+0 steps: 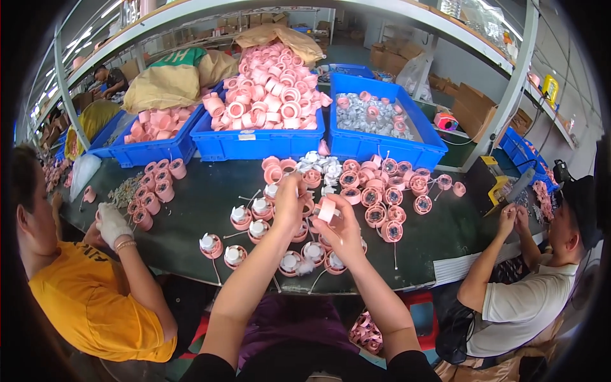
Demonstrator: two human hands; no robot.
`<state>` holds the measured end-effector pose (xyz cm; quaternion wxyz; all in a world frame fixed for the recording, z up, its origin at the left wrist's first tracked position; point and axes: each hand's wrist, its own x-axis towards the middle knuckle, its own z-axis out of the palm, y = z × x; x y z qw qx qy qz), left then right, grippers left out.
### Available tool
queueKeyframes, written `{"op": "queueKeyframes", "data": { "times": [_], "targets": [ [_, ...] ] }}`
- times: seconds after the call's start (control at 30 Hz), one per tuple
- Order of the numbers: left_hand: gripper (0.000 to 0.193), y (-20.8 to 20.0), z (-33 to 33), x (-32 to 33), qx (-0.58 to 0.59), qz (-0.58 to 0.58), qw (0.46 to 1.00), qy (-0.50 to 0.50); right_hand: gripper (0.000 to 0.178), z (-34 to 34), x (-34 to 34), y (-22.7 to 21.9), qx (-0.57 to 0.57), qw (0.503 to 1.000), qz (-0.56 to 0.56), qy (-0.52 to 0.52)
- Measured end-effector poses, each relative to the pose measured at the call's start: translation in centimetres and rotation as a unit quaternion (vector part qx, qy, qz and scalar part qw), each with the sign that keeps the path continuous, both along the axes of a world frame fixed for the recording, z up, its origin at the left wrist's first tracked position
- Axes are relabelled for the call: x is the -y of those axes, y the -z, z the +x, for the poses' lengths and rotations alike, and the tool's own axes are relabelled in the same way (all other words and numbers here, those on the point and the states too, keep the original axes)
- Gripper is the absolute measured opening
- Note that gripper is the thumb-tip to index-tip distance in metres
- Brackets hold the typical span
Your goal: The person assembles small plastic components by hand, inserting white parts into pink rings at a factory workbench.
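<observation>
Two bare forearms [254, 270] stretch from black sleeves [407, 367] over the dark green bench [184, 216]. Curled together, the fingers of the left hand [291, 198] hide whatever they grip; from here I can't tell. At its four o'clock, the right hand [342, 230] pinches a small pale plastic cylinder [328, 209]. Toward nine o'clock sit round pink plastic housings with white caps [240, 215]; at eleven, a blue plastic tray [273, 146] brims with pink rings [270, 84].
</observation>
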<state>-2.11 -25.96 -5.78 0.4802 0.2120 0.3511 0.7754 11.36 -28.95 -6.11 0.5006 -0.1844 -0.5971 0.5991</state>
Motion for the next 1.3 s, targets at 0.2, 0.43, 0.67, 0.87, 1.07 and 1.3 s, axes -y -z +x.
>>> {"op": "queueKeyframes", "data": {
  "times": [0.2, 0.43, 0.67, 0.87, 1.07, 1.3],
  "targets": [
    [0.023, 0.2, -1.8, 3.8, -0.094, 0.048, 0.993, -0.053, 0.050, 0.4, 0.6, 1.0, -0.013, 0.998, -0.038, 0.057],
    [0.033, 3.9, -0.8, 19.5, -0.266, 0.087, 0.944, 0.173, 0.050, 9.7, 10.2, 12.5, -0.066, 0.870, 0.110, 0.476],
    [0.020, 8.7, 2.7, 22.8, -0.038, -0.160, 0.970, 0.180, 0.058, 8.5, 19.7, 16.2, 0.124, 0.958, 0.020, 0.259],
    [0.015, 9.1, 3.7, 22.1, -0.042, -0.039, 0.984, 0.168, 0.061, 6.1, 17.1, 10.3, 0.162, 0.978, 0.092, 0.091],
    [0.028, 6.8, 4.0, 22.4, -0.029, -0.012, 0.978, 0.207, 0.064, 4.6, 16.8, 8.4, 0.183, 0.974, 0.115, 0.063],
    [0.030, 5.9, 3.0, 23.2, -0.050, 0.013, 0.975, 0.214, 0.064, 3.6, 16.3, 6.1, 0.193, 0.958, 0.194, 0.084]
  ]
}}
